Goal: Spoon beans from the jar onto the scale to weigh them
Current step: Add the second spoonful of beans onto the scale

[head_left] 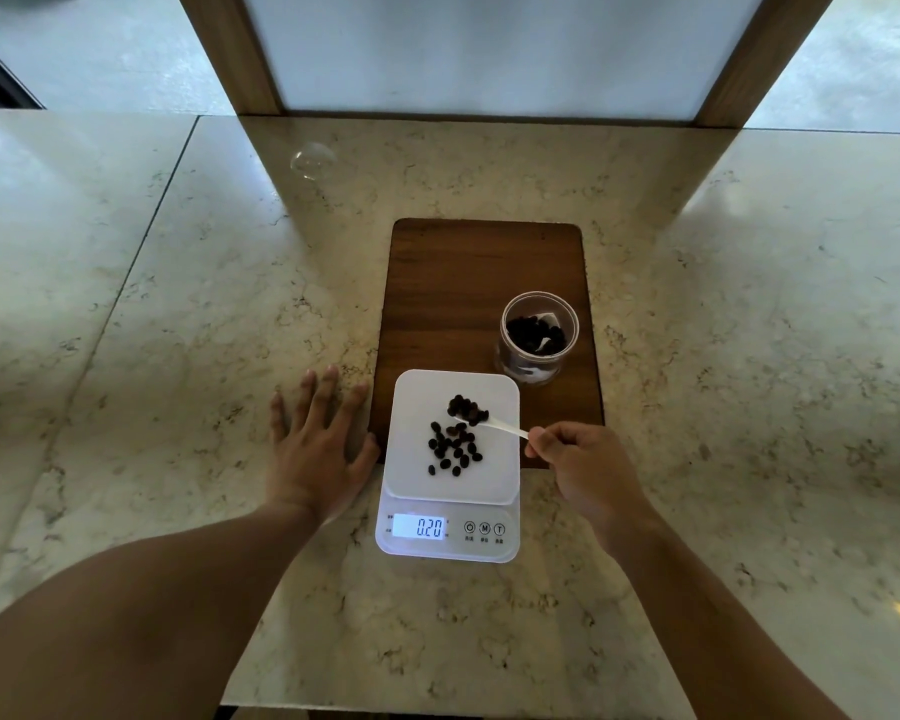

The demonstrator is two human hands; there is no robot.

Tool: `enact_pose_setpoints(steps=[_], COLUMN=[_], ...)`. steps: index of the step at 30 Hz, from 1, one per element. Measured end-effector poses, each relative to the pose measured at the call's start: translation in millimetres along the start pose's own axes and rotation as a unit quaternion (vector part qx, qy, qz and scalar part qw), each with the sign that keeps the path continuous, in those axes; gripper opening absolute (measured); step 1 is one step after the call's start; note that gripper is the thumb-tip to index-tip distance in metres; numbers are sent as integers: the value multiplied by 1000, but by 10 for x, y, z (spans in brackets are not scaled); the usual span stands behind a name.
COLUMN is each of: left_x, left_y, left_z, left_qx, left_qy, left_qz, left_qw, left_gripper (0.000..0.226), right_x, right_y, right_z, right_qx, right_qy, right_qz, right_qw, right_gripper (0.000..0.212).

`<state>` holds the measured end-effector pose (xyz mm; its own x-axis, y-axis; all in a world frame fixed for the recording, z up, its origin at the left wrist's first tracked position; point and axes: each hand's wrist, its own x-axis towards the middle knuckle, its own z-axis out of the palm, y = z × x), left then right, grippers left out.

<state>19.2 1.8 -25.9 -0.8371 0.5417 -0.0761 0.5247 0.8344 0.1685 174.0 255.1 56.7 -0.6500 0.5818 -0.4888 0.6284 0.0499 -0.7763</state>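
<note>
A white digital scale sits at the near end of a wooden board, its display reading 0.20. Several dark beans lie scattered on its platform. My right hand pinches the handle of a small white spoon, whose bowl holds a heap of beans just above the platform's far right part. An open clear jar with dark beans in its bottom stands on the board behind the scale. My left hand rests flat on the counter, fingers spread, just left of the scale.
The dark wooden board lies on a marble counter. A clear round lid lies at the far left of the counter. A wood-framed panel rises at the back.
</note>
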Motion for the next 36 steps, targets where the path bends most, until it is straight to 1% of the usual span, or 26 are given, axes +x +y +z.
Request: enact_pose_setpoints(steps=[5, 12, 16, 24, 36], left_x=[0, 11, 11, 11, 5], left_y=[-14, -44, -49, -42, -29], left_z=[19, 64, 78, 65, 38], left_qx=[3, -1, 0, -2, -4], left_qy=[3, 13, 12, 11, 10], left_qz=[2, 4, 5, 4, 6], left_qw=[1000, 1000, 1000, 1000, 1000], left_gripper=[71, 69, 69, 70, 70], right_x=[8, -9, -22, -28, -84], right_y=[33, 83, 92, 91, 104], right_z=[11, 8, 8, -17, -1], right_qx=[-20, -40, -46, -40, -40], right_qy=[18, 37, 54, 91, 120], right_qz=[-36, -117, -148, -167, -183], right_qw=[999, 992, 986, 981, 975], right_gripper=[30, 17, 16, 13, 10])
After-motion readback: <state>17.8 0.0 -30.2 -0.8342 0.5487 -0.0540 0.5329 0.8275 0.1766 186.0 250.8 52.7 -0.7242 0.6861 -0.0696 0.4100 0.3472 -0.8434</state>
